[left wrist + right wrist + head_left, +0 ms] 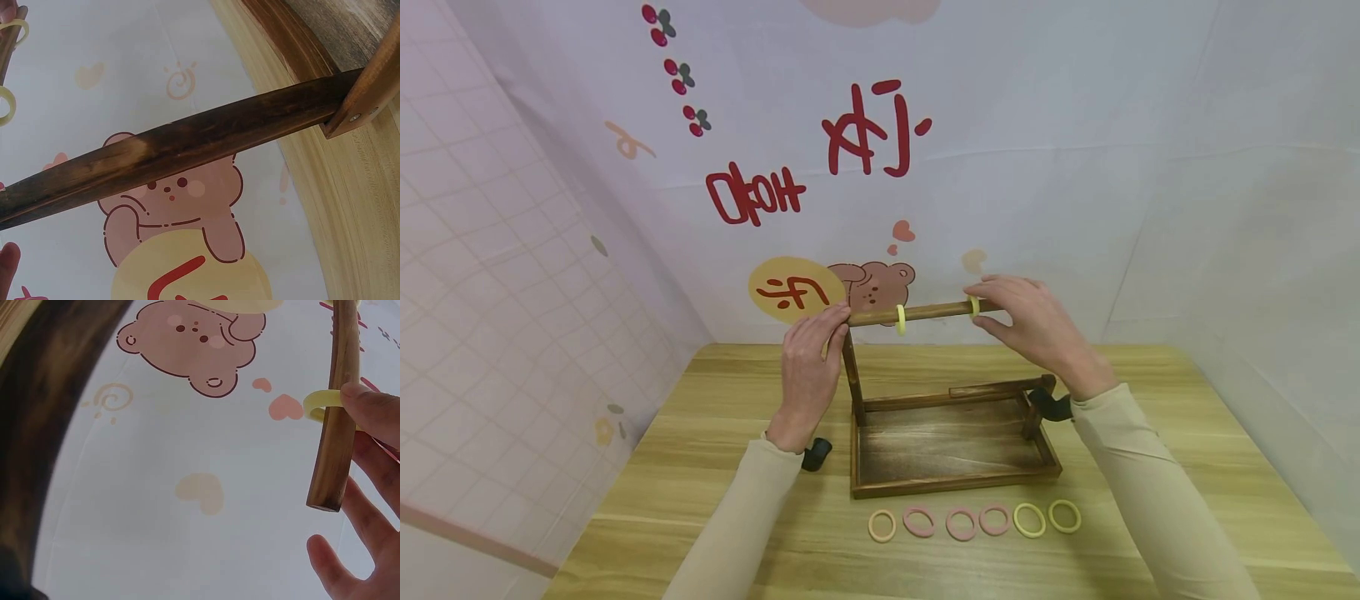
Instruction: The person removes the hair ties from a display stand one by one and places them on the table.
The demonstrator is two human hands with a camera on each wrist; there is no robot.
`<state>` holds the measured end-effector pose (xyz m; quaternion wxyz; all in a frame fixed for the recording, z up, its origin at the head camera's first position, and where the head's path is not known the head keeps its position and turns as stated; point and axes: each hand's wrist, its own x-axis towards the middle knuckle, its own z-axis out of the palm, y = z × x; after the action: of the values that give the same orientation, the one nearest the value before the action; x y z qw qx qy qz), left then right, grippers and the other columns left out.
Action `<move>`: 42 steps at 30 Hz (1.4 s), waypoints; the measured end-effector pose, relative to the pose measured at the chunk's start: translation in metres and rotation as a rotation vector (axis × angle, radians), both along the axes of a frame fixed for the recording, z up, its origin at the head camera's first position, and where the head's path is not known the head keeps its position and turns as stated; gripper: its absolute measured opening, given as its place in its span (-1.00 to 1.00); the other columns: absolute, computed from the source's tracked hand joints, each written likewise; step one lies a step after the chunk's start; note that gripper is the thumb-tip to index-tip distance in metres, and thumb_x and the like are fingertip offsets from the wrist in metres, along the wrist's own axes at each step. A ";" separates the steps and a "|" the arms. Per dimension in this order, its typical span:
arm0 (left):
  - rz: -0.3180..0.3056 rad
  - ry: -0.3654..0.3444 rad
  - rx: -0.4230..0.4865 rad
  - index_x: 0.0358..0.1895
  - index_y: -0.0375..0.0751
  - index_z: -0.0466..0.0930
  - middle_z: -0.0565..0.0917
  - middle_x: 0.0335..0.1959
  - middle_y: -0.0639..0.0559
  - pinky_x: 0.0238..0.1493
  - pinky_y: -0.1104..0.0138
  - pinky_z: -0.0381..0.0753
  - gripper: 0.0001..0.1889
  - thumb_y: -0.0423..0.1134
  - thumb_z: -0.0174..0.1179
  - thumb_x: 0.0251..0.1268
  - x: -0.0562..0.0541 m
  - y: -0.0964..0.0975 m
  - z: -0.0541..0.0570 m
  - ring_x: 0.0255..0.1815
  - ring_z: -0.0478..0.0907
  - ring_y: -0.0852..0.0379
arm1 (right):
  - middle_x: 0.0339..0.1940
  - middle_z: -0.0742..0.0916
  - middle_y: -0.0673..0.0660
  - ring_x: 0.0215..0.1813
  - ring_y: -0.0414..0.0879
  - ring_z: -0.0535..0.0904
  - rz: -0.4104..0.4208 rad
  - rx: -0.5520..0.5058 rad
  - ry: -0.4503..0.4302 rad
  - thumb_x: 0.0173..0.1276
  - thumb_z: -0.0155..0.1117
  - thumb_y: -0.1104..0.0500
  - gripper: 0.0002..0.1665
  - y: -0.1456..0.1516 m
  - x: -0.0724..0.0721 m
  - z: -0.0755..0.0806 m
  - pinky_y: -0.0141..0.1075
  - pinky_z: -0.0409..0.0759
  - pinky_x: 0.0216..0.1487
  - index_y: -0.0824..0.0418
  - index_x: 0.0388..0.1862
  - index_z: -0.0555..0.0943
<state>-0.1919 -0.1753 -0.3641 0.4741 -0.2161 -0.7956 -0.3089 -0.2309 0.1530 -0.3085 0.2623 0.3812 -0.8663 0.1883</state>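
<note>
A wooden rod (936, 312) runs across the top of a dark upright post (852, 375) on a wooden stand; its right end is free. My left hand (808, 358) grips the corner where rod and post meet. One yellow ring (901, 320) hangs on the rod between my hands. Closer to the free end, my right hand (1030, 321) pinches a second yellow ring (322, 400) that encircles the rod. In the right wrist view the thumb (369, 406) presses on this ring, and the rod's cut end (324, 507) sticks out past it.
The stand's tray base (955, 482) rests on the wood-grain table (700, 467). At its right is a shorter post (1033, 417). In front lie a peach ring (872, 527), several pink rings (907, 523) and two yellow ones. A printed cloth wall (1037, 192) rises behind.
</note>
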 end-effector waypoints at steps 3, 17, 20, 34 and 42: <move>0.004 -0.003 -0.003 0.13 -0.26 0.74 0.76 0.11 -0.10 0.22 -0.17 0.52 -0.71 -0.42 0.34 0.38 0.000 0.000 0.000 0.07 0.72 -0.15 | 0.16 0.76 0.20 0.31 0.21 0.58 -0.001 -0.003 0.002 0.28 0.56 0.26 -0.46 0.001 0.000 0.000 0.23 0.46 0.26 0.24 0.24 0.67; 0.011 -0.016 -0.008 0.13 -0.26 0.74 0.76 0.12 -0.11 0.24 -0.14 0.52 -0.72 -0.39 0.32 0.40 0.001 -0.001 0.000 0.07 0.72 -0.15 | 0.16 0.76 0.23 0.31 0.22 0.58 0.010 -0.023 0.021 0.26 0.55 0.30 -0.46 0.006 -0.001 -0.001 0.25 0.45 0.25 0.25 0.23 0.67; 0.009 -0.014 -0.005 0.13 -0.26 0.75 0.76 0.12 -0.10 0.23 -0.14 0.53 -0.72 -0.39 0.32 0.41 0.000 -0.001 -0.001 0.07 0.72 -0.15 | 0.18 0.75 0.23 0.32 0.22 0.57 0.002 -0.025 0.016 0.26 0.55 0.31 -0.46 0.006 0.000 -0.001 0.26 0.44 0.26 0.25 0.24 0.67; 0.002 0.003 -0.011 0.11 -0.31 0.74 0.76 0.13 -0.11 0.20 -0.18 0.54 -0.73 -0.40 0.34 0.38 0.000 -0.001 0.000 0.04 0.73 -0.15 | 0.17 0.75 0.25 0.29 0.24 0.59 0.002 -0.013 0.043 0.24 0.57 0.31 -0.45 0.014 -0.002 -0.003 0.27 0.47 0.24 0.27 0.23 0.67; 0.011 -0.006 -0.020 0.12 -0.27 0.75 0.76 0.12 -0.11 0.21 -0.15 0.54 -0.71 -0.41 0.35 0.36 0.001 -0.001 0.000 0.05 0.73 -0.14 | 0.15 0.76 0.24 0.25 0.22 0.61 0.003 -0.017 0.046 0.23 0.57 0.32 -0.44 0.019 -0.004 -0.005 0.27 0.48 0.20 0.27 0.23 0.67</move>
<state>-0.1908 -0.1764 -0.3638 0.4712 -0.2152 -0.8014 -0.2991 -0.2346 0.1722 -0.3140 0.2850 0.3842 -0.8579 0.1874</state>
